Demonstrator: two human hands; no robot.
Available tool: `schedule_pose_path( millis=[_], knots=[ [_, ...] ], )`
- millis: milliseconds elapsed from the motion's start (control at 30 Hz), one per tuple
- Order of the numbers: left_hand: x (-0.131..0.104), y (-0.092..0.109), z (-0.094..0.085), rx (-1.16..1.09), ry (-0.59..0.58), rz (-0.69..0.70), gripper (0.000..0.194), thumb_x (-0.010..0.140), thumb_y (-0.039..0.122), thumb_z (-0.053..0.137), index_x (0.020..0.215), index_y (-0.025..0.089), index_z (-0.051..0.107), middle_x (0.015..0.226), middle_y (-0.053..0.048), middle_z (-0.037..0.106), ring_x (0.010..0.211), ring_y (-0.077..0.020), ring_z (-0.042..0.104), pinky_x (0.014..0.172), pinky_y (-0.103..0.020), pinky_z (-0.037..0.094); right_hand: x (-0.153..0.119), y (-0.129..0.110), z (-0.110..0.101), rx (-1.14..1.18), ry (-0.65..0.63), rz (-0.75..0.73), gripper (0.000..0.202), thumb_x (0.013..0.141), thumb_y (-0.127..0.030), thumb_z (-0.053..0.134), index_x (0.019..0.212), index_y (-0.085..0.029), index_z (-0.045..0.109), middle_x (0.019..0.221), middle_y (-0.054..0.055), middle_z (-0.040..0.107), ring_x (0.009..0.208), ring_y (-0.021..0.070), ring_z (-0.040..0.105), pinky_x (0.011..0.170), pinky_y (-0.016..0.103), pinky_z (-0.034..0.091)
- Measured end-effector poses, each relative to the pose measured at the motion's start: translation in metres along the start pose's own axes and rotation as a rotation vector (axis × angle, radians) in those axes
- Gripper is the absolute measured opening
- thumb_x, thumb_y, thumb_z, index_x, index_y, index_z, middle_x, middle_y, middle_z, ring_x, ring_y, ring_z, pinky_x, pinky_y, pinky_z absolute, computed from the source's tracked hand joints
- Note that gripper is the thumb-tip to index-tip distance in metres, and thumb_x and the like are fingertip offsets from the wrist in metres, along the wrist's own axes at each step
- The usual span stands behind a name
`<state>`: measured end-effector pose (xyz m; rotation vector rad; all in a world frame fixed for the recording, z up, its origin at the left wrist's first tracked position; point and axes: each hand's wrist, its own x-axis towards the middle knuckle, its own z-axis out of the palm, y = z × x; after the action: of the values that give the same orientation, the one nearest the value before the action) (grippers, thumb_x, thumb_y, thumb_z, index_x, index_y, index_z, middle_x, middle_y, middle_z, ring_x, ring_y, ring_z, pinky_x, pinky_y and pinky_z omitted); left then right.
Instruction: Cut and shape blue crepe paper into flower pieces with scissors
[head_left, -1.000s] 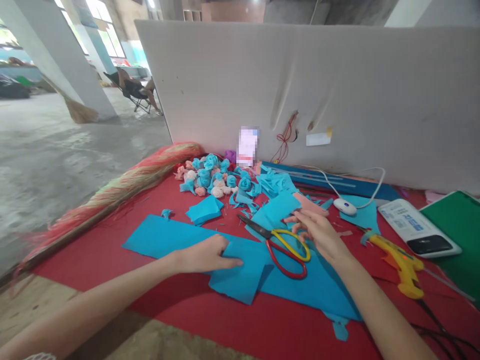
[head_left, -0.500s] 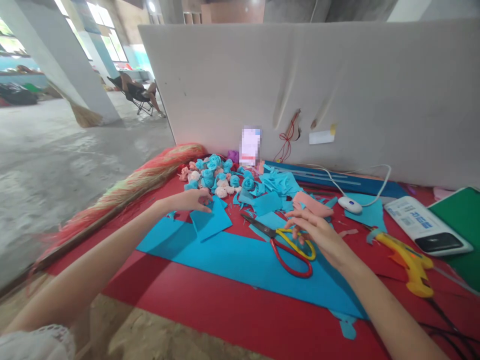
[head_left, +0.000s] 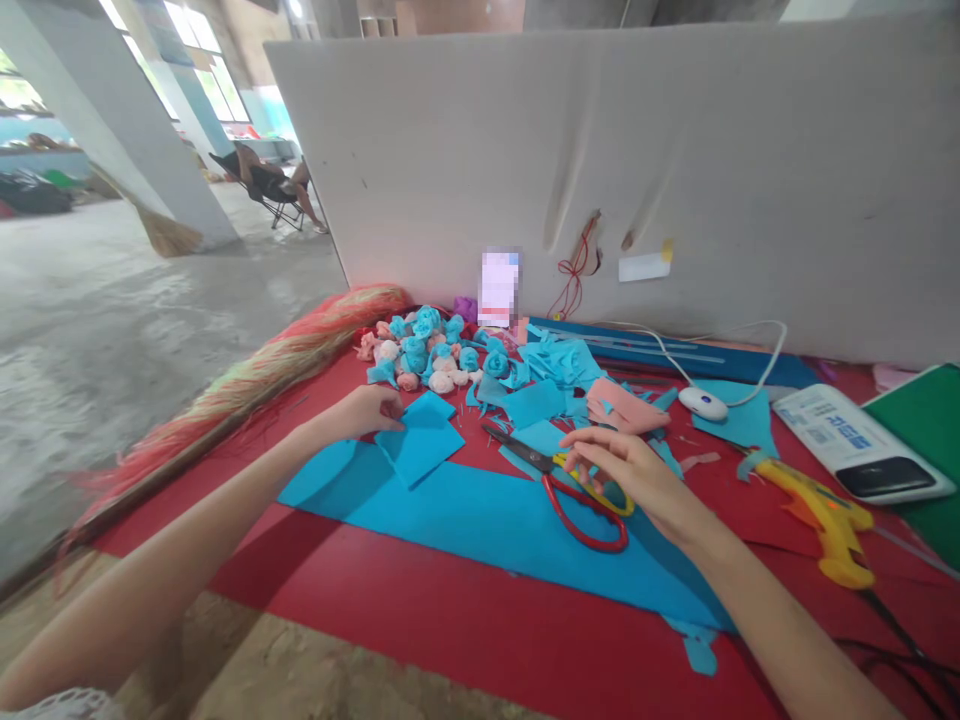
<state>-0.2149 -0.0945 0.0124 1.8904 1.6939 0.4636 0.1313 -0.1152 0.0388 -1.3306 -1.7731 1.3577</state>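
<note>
At the left, my left hand [head_left: 367,409] pinches the left edge of a square blue piece of crepe paper [head_left: 424,445], its fingertips partly hidden. This piece overlaps a long blue paper strip [head_left: 465,515] spread across the red tabletop. My right hand [head_left: 619,462] hovers over the scissors [head_left: 551,482], fingers loosely bent and apart, with nothing held. The scissors have dark blades and one red and one yellow handle loop; they lie on the strip, blades toward the upper left. Blue and pink paper roses [head_left: 427,350] are heaped behind my left hand.
Blue scraps [head_left: 559,365] and a folded pink piece [head_left: 626,405] lie behind the scissors. To the right are a yellow glue gun [head_left: 821,515], a white power bank [head_left: 862,445] and a white corded device [head_left: 703,403]. A red-tipped broom [head_left: 277,370] borders the left edge.
My left hand has moved down and closed on the edge of the blue square. My right hand has shifted slightly left, still above the scissor handles.
</note>
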Motion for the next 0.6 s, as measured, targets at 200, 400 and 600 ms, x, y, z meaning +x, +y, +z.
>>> schedule_pose_path(
  millis=[200, 400, 600],
  knots=[
    [-0.018, -0.004, -0.003, -0.161, -0.035, 0.022, 0.025, 0.065, 0.037, 0.060, 0.081, 0.018, 0.056, 0.069, 0.002, 0.058, 0.059, -0.0120, 0.053, 0.051, -0.020, 0.041, 0.004, -0.006, 0.022, -0.171, 0.004, -0.114, 0.021, 0.081, -0.032, 0.043, 0.087, -0.018, 0.058, 0.083, 0.005, 0.065, 0.069, 0.0145, 0.059, 0.054, 0.023, 0.045],
    [-0.017, -0.001, 0.006, -0.180, 0.073, 0.024, 0.028, 0.066, 0.042, 0.058, 0.074, 0.016, 0.061, 0.080, -0.003, 0.064, 0.077, -0.0185, 0.058, 0.069, -0.026, 0.047, 0.045, -0.031, 0.069, -0.380, -0.068, -0.253, 0.018, 0.086, -0.026, 0.048, 0.095, -0.014, 0.058, 0.093, 0.004, 0.062, 0.080, 0.0133, 0.058, 0.075, 0.033, 0.048],
    [0.000, -0.002, 0.021, -0.146, 0.122, 0.011, 0.023, 0.057, 0.035, 0.065, 0.071, 0.017, 0.066, 0.076, -0.003, 0.066, 0.075, -0.0200, 0.058, 0.076, -0.030, 0.045, 0.101, -0.038, 0.105, -0.538, -0.110, -0.281, 0.026, 0.086, -0.031, 0.049, 0.107, -0.016, 0.054, 0.108, 0.007, 0.055, 0.094, 0.0172, 0.055, 0.080, 0.037, 0.048]
  ],
)
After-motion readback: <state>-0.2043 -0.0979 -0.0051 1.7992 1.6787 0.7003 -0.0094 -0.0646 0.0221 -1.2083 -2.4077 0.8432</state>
